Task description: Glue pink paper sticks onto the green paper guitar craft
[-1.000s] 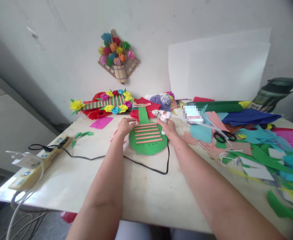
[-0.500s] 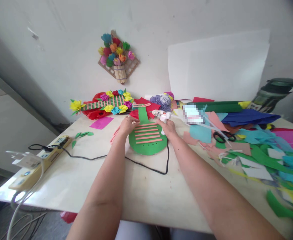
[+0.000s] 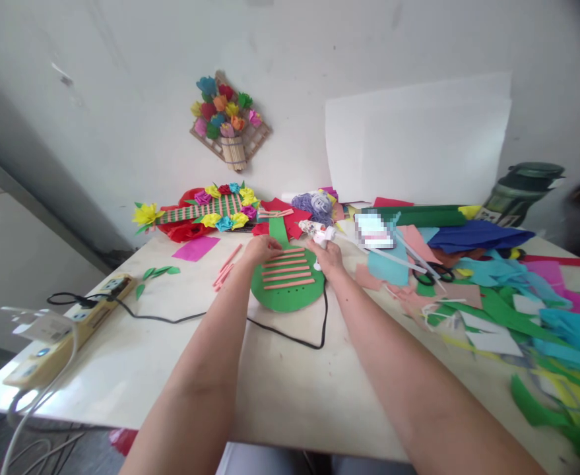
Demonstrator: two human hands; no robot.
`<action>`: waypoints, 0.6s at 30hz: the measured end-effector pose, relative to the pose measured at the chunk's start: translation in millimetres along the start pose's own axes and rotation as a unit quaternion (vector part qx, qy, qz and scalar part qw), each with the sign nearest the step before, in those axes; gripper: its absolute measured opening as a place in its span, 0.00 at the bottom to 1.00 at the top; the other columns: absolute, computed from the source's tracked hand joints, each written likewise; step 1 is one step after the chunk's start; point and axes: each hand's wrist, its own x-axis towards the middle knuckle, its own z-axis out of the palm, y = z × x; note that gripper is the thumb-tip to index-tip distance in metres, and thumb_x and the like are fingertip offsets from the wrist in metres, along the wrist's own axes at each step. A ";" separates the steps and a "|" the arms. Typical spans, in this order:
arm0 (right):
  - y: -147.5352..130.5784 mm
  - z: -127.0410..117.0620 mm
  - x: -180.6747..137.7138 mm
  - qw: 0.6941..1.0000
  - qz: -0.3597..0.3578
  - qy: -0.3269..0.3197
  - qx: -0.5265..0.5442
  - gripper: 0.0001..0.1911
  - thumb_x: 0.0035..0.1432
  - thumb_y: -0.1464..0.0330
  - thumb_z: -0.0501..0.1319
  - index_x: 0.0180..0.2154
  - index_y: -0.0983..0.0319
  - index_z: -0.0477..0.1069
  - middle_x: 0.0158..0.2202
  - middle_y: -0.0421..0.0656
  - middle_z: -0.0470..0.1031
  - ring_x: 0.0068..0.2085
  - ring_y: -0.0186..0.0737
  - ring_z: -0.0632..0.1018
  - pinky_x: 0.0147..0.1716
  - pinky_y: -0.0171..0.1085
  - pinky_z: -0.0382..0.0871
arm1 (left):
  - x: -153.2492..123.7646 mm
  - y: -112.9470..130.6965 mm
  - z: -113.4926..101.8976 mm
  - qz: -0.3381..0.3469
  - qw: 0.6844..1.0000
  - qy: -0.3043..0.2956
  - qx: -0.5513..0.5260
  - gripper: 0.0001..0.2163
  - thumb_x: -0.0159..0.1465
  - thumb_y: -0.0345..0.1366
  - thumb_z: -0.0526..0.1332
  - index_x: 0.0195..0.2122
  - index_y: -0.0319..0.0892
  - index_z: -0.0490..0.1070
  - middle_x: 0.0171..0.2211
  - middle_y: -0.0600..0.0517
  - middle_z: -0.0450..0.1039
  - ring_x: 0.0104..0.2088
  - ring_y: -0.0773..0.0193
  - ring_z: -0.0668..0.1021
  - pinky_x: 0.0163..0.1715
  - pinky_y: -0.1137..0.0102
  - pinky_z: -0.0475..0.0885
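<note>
A green guitar-shaped cutout [image 3: 290, 300] lies on the table with its neck pointing away from me. Several pink strips [image 3: 290, 269] run across its round body, above a row of small dark dots. My left hand [image 3: 264, 251] is at the body's upper left, fingertips closed at the left end of the top pink strip; they partly hide it. My right hand [image 3: 330, 257] is wrapped round a white glue gun [image 3: 322, 232] at the body's upper right edge. More pink strips [image 3: 224, 270] lie left of the cutout, and others rest across the neck's far end.
A black cord [image 3: 280, 330] loops in front of the cutout from the power strip [image 3: 72, 336] on the left. A flower-trimmed paper guitar [image 3: 195, 212] lies behind. Paper scraps [image 3: 492, 297], scissors [image 3: 433, 274], a phone [image 3: 375, 231] and a dark bottle [image 3: 522, 191] occupy the right.
My left hand has shifted slightly right, its fingertips coming over the top strip's left end. The right hand keeps the glue gun in about the same place. The whole view has shifted a little.
</note>
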 end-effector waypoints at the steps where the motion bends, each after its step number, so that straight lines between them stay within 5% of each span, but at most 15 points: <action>1: 0.3 -0.1 0.0 1.000 -0.001 0.001 0.002 0.20 0.50 0.54 0.56 0.38 0.61 0.75 0.35 0.45 0.78 0.39 0.42 0.76 0.39 0.37 0.67 | 1.0 -1.3 0.6 0.011 1.000 0.001 -0.004 0.14 0.50 0.45 0.62 0.33 0.42 0.77 0.28 0.50 0.76 0.27 0.64 0.74 0.28 0.72 0.66; 7: -1.8 -2.0 -1.4 1.000 0.001 0.011 -0.004 0.21 0.50 0.54 0.56 0.37 0.61 0.75 0.34 0.45 0.78 0.39 0.42 0.76 0.40 0.37 0.66 | 5.3 -6.7 3.9 0.063 0.997 0.019 -0.042 0.10 0.48 0.41 0.63 0.28 0.40 0.76 0.29 0.50 0.74 0.29 0.65 0.73 0.30 0.73 0.66; 13: -8.7 -8.4 -4.4 0.999 0.008 0.037 -0.027 0.23 0.50 0.53 0.56 0.39 0.62 0.75 0.38 0.47 0.77 0.43 0.43 0.76 0.42 0.36 0.66 | 5.1 -8.8 3.4 0.020 0.982 0.074 -0.175 0.10 0.46 0.41 0.65 0.26 0.39 0.75 0.23 0.51 0.73 0.24 0.65 0.72 0.25 0.72 0.65; 18: -14.6 -13.5 -8.3 0.991 0.004 0.072 -0.115 0.26 0.52 0.51 0.55 0.42 0.64 0.73 0.40 0.50 0.76 0.43 0.46 0.75 0.41 0.38 0.66 | -7.5 3.8 4.3 -0.023 0.903 0.169 -0.394 0.14 0.43 0.41 0.68 0.28 0.37 0.73 0.20 0.52 0.71 0.20 0.67 0.71 0.22 0.72 0.63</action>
